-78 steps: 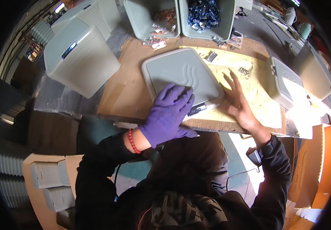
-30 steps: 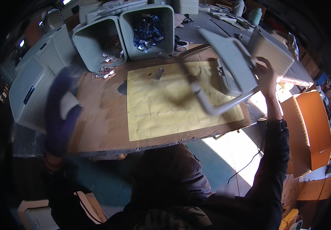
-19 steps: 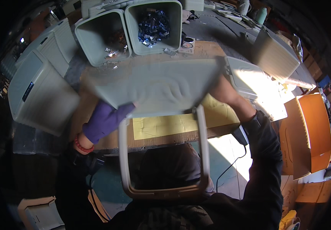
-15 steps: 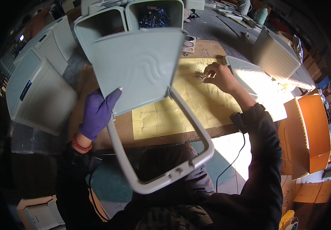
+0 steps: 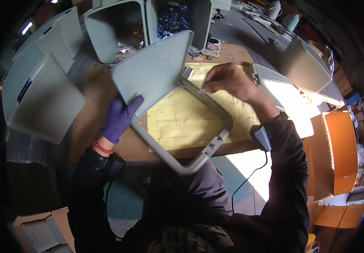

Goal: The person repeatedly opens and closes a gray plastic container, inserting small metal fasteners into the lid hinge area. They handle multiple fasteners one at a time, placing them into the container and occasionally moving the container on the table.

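Note:
A pale grey-green bin lid, its flap [image 5: 152,71] swung up from an open rectangular frame [image 5: 161,147], is held over the work table. My left hand [image 5: 121,118], in a purple glove, grips the flap's near left corner by the frame, thumb on top. My bare right hand [image 5: 230,84] is closed in a pinch beside the frame's right rail, close to the hinge corner. Whatever lies between those fingertips is too small to make out. Underneath is a yellow sheet [image 5: 177,126] on brown cardboard.
Two open bins at the back hold small parts: coppery and silvery ones in the left bin [image 5: 93,38], dark bluish ones in the right bin [image 5: 209,25]. Lidded bins [image 5: 43,97] stand at left. Another lid [image 5: 270,84] lies at right, near an orange carton [image 5: 344,152].
My right hand has left a small pile of parts on the yellow sheet and come to the frame's right rail. The lid has tilted and its near end has moved away from me.

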### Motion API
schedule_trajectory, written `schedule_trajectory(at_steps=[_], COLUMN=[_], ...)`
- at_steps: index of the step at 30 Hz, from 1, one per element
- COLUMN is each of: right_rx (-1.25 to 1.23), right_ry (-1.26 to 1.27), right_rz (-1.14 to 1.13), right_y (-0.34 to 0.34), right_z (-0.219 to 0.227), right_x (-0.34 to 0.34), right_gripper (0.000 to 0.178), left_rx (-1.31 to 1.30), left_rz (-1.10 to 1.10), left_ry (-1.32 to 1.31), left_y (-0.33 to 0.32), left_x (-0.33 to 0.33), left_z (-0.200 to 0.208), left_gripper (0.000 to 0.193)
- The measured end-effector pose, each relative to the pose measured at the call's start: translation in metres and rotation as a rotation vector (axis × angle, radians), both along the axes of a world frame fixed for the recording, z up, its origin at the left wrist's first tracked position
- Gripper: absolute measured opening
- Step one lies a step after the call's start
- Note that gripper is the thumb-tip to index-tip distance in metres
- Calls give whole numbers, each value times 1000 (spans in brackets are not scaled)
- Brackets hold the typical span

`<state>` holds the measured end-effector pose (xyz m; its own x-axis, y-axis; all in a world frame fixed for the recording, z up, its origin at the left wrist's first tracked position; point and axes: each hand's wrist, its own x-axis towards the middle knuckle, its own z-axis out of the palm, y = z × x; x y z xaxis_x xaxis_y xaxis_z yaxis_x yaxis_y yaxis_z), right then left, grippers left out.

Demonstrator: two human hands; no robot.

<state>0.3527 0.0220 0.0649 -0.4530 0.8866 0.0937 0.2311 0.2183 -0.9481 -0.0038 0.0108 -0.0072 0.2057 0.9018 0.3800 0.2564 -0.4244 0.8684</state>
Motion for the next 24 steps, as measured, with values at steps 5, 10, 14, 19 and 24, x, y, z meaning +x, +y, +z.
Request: schedule_trajectory(at_steps=[5, 10, 14, 19, 24], right_rx=[-296, -319, -317, -304, -259], right_ry=[224, 292, 354, 446, 470], right_rz=[29, -85, -79, -36, -42], right_y=[-12, -12, -12, -14, -14], right_z=[-20, -53, -70, -86, -92], right_x=[-107, -163, -164, -167, -169], right_gripper=[11, 11, 10, 12, 10], left_rx=[-103, -113, -80, -72, -54], left_rz=[-160, -169, -187, -203, -175], left_ry=[-166, -160, -203, -257, -221], left_y=[-6, -4, -4, -1, 0], left_x=[-6, -7, -4, -3, -5], left_z=[6, 12, 12, 8, 7], left_gripper=[46, 37, 34, 33, 31])
